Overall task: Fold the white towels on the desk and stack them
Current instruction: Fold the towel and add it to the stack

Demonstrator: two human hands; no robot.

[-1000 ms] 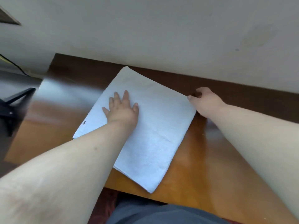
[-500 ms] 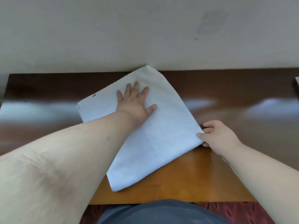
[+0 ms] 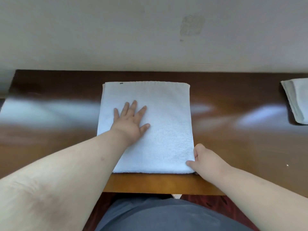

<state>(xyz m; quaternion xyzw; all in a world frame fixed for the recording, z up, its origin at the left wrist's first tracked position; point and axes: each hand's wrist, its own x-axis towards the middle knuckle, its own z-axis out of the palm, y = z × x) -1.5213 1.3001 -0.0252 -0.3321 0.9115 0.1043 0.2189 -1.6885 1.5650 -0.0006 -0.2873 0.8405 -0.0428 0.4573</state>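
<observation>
I have the towel point(image 3: 160, 127) squared on the table point(image 3: 233, 147) — left hand point(image 3: 131, 120) flat on it, fingers spread; right hand point(image 3: 205, 160) pinches its near right corner. Next fold needs that corner carried across.

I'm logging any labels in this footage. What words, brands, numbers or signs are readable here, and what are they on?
No readable text anywhere in the head view.
Small dark mark at the far left edge of the folded white towel: possibly a tag, too small to read.
Faint squarish patch on the wall: a stain, no lettering.
Second folded towel at the desk's right edge: no print visible.
</observation>
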